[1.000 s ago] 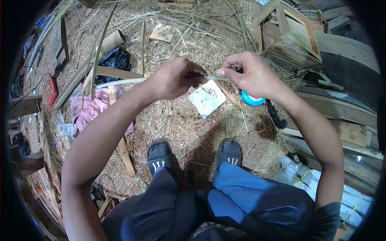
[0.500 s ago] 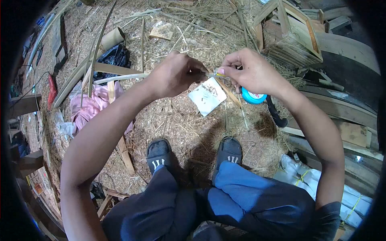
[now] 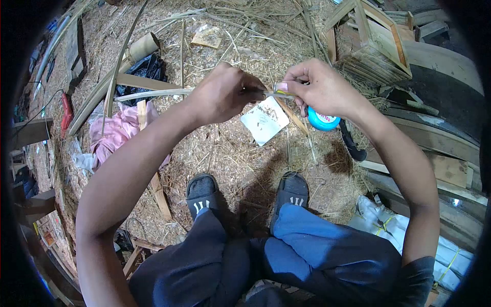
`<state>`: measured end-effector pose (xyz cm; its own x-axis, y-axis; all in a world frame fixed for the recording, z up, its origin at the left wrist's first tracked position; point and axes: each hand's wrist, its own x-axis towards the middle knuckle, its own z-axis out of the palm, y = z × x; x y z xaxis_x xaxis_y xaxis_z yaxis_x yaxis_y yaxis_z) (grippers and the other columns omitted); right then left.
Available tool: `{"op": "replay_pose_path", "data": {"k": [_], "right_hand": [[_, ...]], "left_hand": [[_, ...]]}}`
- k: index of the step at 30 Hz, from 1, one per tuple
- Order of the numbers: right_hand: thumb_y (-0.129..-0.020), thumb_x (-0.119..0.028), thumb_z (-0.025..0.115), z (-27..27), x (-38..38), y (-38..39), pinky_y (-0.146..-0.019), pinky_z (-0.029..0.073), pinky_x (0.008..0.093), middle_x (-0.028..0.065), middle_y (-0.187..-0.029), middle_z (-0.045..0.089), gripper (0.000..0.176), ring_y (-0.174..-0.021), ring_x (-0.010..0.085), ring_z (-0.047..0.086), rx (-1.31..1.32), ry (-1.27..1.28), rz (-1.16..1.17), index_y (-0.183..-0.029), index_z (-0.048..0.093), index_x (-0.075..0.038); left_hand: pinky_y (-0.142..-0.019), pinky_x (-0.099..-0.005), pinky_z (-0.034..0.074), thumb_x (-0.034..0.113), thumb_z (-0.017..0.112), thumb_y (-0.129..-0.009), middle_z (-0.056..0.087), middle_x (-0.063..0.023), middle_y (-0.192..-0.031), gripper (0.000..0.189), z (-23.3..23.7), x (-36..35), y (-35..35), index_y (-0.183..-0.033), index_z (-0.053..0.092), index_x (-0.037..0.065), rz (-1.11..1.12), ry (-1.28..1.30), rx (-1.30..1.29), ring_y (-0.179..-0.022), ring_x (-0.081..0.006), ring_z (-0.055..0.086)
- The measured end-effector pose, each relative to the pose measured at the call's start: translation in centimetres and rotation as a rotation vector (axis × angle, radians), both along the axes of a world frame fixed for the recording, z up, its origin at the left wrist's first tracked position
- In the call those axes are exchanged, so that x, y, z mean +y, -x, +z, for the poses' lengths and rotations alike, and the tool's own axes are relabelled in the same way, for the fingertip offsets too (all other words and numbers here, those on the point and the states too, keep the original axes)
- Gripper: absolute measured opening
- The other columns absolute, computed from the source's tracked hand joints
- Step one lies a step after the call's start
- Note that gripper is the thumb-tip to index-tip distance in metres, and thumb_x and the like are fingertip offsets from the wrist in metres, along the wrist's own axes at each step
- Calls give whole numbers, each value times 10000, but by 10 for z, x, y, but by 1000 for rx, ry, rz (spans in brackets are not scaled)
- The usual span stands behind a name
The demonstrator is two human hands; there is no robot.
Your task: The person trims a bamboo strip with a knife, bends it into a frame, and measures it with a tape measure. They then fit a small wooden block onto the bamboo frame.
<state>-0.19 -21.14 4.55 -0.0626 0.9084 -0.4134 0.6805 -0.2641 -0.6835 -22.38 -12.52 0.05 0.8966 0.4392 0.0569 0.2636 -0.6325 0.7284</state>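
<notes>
The left hand (image 3: 225,94) sits just above the middle of the frame, its fingers (image 3: 251,86) closed tight on a thin bamboo strip (image 3: 153,93) that runs out flat to the left, above the floor. The right hand (image 3: 321,86) meets it from the right. Its thumb and forefinger pinch the near end of the same strip, and its other fingers curl around a blue roll of tape (image 3: 323,122) that hangs below the palm. The two hands almost touch.

Below them the floor (image 3: 230,153) is covered in straw. A white card (image 3: 264,120) lies right under the hands, with a loose wooden slat (image 3: 292,118) beside it. A pink cloth (image 3: 115,133) and a black bag (image 3: 146,69) lie at left under the strip, and a red tool (image 3: 67,115) lies further left. A wooden crate (image 3: 378,46) stands at upper right, a black hose (image 3: 353,144) lies right of the tape, and a white sack (image 3: 388,225) lies at lower right. The person's two black sandals (image 3: 202,193) rest on the straw at lower centre.
</notes>
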Motion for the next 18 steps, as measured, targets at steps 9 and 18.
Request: {"op": "replay_pose_path", "data": {"k": [9,18], "right_hand": [[-1000,-194,655,15,-3,0,-611,515,342,63,-612,647,248,-555,132,624,113,35,-19,-858,701,4],[-979,-203,665,16,-3,2,-603,508,327,46,-561,643,278,-536,130,632,-23,14,80,-789,723,-9]], "left_hand": [[-704,-358,592,94,716,-930,768,-179,-913,206,9,-1,-5,-1114,754,11,-7,74,41,-759,-230,754],[-739,-363,591,36,679,-937,765,-191,-928,193,8,2,-4,-1109,746,-23,-86,87,64,-802,-240,753]]}}
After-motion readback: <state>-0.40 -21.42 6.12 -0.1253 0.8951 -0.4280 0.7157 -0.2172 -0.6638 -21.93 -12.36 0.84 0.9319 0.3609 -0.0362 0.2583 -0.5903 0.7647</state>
